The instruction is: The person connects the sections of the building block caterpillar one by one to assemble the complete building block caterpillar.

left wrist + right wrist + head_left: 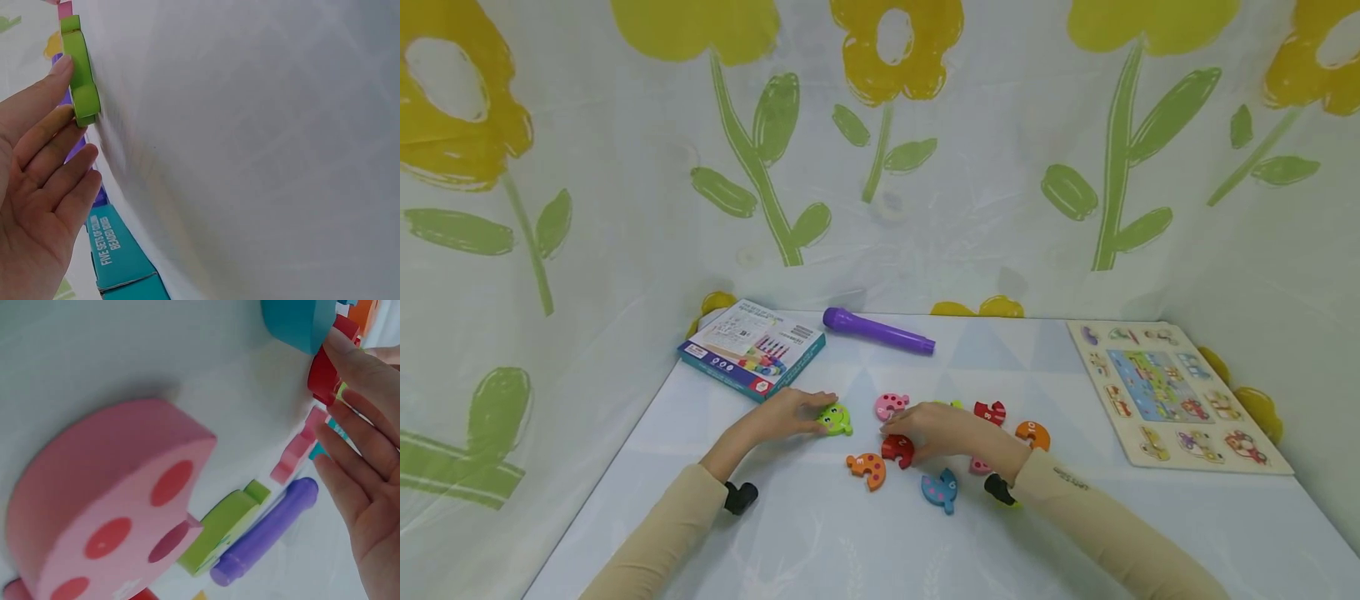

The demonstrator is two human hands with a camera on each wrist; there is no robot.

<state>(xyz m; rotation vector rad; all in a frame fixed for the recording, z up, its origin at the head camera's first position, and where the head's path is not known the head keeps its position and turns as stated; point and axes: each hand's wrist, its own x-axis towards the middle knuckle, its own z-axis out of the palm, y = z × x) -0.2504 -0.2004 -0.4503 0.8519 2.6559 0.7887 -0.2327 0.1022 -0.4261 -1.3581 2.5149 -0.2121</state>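
Note:
My left hand pinches a green puzzle piece with a smiling face between thumb and fingers. In the left wrist view, the thumb lies along the side of that green piece. Right of it, my right hand pinches a red puzzle piece marked 2, its thumb on one side in the right wrist view. An orange spotted piece and a blue spotted piece lie on the near side of the red one. Just beyond it is a pink spotted piece.
More pieces lie around my right forearm: a red one, an orange one and a pink one. A boxed set stands back left, near a purple stick. At the right lies a wooden picture board.

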